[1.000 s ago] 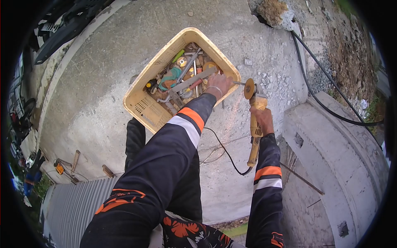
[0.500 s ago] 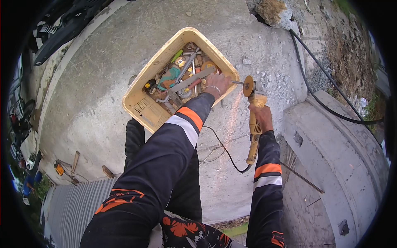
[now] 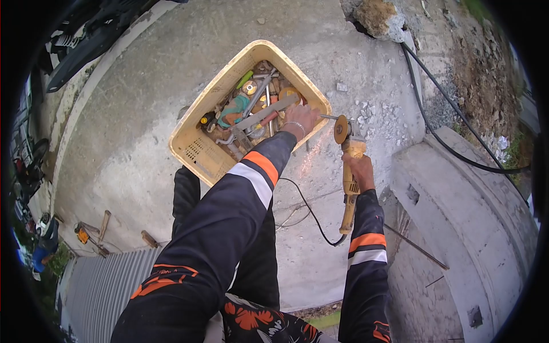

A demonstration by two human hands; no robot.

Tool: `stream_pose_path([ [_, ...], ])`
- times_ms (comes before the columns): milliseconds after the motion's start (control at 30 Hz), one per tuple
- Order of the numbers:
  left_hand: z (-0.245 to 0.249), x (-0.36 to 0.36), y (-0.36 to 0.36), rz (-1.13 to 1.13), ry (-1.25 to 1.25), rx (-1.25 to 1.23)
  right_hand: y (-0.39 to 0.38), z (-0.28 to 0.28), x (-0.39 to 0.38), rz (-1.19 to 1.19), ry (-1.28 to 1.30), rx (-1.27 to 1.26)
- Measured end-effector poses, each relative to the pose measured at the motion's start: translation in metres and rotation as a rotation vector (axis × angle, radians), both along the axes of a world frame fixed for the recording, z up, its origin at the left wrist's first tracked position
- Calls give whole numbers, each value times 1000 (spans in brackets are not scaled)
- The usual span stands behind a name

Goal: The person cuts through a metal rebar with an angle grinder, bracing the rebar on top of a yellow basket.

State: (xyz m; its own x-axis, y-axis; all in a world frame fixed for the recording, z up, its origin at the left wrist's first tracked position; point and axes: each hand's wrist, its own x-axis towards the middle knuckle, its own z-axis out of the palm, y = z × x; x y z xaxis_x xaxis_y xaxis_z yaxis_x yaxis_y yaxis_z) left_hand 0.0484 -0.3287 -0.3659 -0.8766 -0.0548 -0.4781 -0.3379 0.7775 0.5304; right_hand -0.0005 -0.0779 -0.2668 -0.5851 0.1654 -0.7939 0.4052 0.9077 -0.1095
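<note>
One grinder (image 3: 347, 197) edged left toward seemingly one rod (image 3: 328, 116).

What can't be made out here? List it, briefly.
Head view only:
Held end of the rod: covered by the left hand.
Where the cord of the grinder leads: hidden behind the left sleeve.
The small tools in the yellow crate: jumbled, too small to name.
Objects at the left edge: cut by the lens rim.

Yellow grinder (image 3: 350, 171) disc touching thin rod (image 3: 328, 116)

outdoor worksite, concrete slab (image 3: 131, 126), rubble (image 3: 366, 111)
</note>
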Motion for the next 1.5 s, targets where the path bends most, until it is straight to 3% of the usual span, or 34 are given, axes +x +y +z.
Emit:
stream_pose_path([
  [133, 7, 2, 1, -33, -29, 6, -20, 6, -19, -25, 7, -97],
  [533, -1, 5, 2, -2, 47, -11, -18, 6, -13, 62, 100, -21],
  [633, 1, 1, 0, -35, -28, -4, -7, 0, -2, 29, 15, 15],
  [767, 0, 6, 0, 17, 3, 68, 10, 10, 22, -220, -86, -227],
  [933, -11, 3, -10, -85, -43, 199, 41, 8, 53, -395, -44, -222],
  [1033, -19, 8, -16, 39, -16, 399, 52, 9, 66, -454, -44, -238],
  [1133, -53, -12, -23, -338, -90, 122, 51, 21, 73, -485, -72, -261],
  [1233, -28, -21, -20, -2, -203, 305, 45, 30, 70, -396, -39, -304],
  [1333, 2, -48, -20, -287, -494, 195, 28, 35, 56, -366, 3, -287],
  [1500, -40, -31, -11, -334, -156, 173, 14, 22, 33, -172, 92, -272],
])
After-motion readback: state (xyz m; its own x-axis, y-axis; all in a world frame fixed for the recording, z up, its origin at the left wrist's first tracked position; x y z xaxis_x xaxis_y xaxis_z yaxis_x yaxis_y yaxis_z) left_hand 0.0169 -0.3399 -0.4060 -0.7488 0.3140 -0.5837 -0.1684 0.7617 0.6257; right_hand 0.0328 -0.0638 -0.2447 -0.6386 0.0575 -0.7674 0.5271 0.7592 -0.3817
